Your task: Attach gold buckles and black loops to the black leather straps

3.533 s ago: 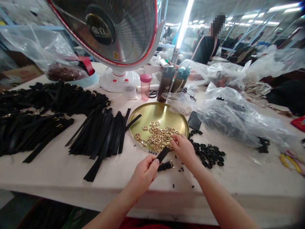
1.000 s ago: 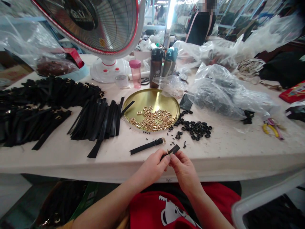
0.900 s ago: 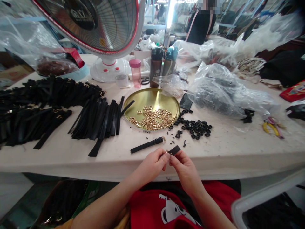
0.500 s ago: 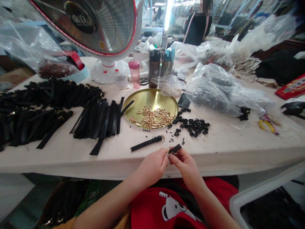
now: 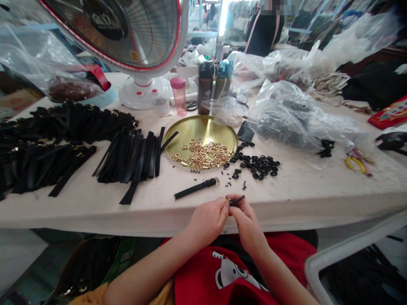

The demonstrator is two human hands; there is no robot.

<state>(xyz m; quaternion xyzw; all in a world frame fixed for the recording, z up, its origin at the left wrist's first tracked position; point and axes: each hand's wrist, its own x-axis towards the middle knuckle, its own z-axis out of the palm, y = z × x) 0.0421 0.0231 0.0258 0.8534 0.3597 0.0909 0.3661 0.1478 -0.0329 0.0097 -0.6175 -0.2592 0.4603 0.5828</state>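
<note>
Near the table's front edge, my left hand [image 5: 211, 216] pinches a small gold buckle [image 5: 228, 200]. My right hand [image 5: 246, 218] is closed on the black strap [image 5: 237, 201] that runs from that buckle, seen nearly edge-on. My fingertips meet and partly hide where strap and buckle join. Just beyond my hands lies a finished-looking black strap [image 5: 195, 189] with a gold buckle at its right end. Behind it, a round gold tray [image 5: 174, 127] holds many loose gold buckles [image 5: 210, 154]. Small black loops [image 5: 260, 166] are heaped to the tray's right.
Bundles of black straps [image 5: 133, 156] cover the table's left side. A heater fan [image 5: 136, 38], a pink cup [image 5: 179, 97] and dark bottles [image 5: 206, 89] stand behind the tray. Plastic bags [image 5: 289, 116] and yellow-handled pliers [image 5: 355, 163] lie right. A white bin [image 5: 313, 271] stands lower right.
The strap in my hands has turned from showing its flat face to nearly edge-on. My left hand has shifted slightly right, closer to my right hand.
</note>
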